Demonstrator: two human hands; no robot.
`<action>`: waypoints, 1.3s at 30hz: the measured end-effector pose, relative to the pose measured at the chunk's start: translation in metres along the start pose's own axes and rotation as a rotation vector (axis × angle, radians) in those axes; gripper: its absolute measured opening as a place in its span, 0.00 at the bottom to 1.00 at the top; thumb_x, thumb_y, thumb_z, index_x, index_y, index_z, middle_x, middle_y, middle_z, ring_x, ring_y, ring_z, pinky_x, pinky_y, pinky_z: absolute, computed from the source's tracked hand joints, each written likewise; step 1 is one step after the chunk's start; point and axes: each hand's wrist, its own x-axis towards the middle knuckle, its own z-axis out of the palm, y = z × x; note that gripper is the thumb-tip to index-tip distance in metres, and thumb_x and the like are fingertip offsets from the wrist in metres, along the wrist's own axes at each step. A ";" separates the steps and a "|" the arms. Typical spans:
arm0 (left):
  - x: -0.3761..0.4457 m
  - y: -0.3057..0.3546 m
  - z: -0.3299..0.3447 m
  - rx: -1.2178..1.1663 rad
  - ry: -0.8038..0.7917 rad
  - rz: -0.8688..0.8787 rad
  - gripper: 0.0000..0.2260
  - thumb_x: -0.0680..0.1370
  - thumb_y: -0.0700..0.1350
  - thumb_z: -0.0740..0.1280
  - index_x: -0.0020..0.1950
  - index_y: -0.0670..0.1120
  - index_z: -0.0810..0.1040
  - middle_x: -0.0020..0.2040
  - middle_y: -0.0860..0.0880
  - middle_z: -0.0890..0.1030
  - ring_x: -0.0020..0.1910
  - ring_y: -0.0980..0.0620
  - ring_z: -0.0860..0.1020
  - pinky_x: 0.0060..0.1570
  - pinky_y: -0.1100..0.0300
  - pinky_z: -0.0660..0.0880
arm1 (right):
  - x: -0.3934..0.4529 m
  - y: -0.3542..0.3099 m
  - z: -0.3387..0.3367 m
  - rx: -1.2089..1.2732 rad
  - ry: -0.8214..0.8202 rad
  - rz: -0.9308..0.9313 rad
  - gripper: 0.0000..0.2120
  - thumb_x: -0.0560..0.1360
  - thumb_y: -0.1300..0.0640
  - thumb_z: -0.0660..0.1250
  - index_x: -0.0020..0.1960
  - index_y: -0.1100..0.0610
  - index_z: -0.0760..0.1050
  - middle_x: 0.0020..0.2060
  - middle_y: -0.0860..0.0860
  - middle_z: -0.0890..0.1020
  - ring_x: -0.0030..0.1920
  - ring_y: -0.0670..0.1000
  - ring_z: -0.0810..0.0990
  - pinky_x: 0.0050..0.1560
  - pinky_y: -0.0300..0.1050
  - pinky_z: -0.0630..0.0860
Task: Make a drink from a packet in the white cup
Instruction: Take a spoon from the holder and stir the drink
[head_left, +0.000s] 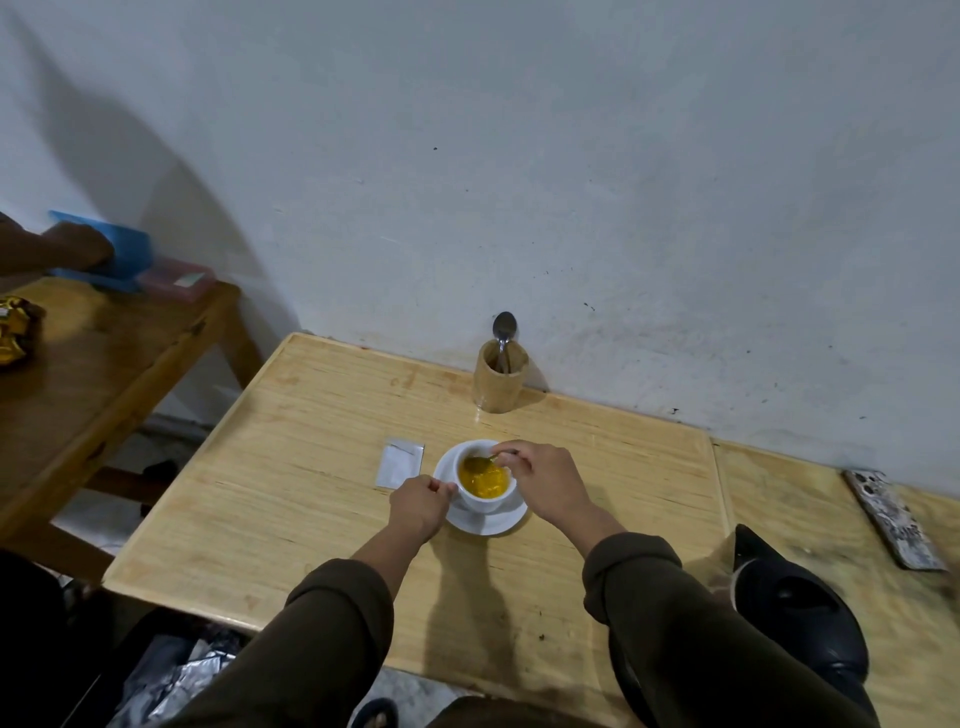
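Note:
The white cup (487, 500) stands on a white saucer (485, 524) in the middle of the wooden table (311, 519). Orange-yellow liquid (483, 480) fills it. My left hand (420, 506) grips the cup's left side, at the handle. My right hand (545, 480) pinches a spoon (479, 461) whose bowl dips into the liquid. A silvery opened packet (399, 463) lies flat on the table just left of the saucer.
A bamboo holder (500, 382) with another spoon (504, 330) stands by the wall. A black kettle (800, 608) sits at the right, a phone (893, 519) beyond it. Another person's arm (52, 249) reaches over a second table (104, 364) at the left, near a blue box (124, 254).

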 end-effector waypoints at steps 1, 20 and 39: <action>0.000 0.000 0.000 0.001 0.001 0.001 0.17 0.80 0.51 0.60 0.56 0.40 0.80 0.55 0.40 0.82 0.53 0.43 0.78 0.47 0.59 0.67 | 0.000 0.000 0.001 0.020 -0.015 -0.009 0.11 0.78 0.56 0.61 0.56 0.53 0.81 0.51 0.51 0.85 0.53 0.50 0.81 0.58 0.45 0.75; 0.000 0.000 -0.003 0.012 -0.035 0.004 0.17 0.80 0.52 0.59 0.52 0.41 0.80 0.47 0.43 0.80 0.46 0.46 0.75 0.46 0.59 0.67 | -0.008 -0.003 0.009 0.162 0.000 0.018 0.10 0.77 0.57 0.64 0.55 0.52 0.82 0.49 0.50 0.86 0.48 0.47 0.82 0.52 0.39 0.76; 0.004 -0.010 -0.001 -0.161 -0.065 0.006 0.17 0.79 0.52 0.62 0.57 0.40 0.79 0.57 0.40 0.81 0.58 0.41 0.77 0.57 0.53 0.71 | -0.079 -0.007 0.020 0.592 -0.061 0.453 0.11 0.73 0.54 0.69 0.35 0.57 0.82 0.31 0.48 0.83 0.33 0.43 0.78 0.35 0.35 0.70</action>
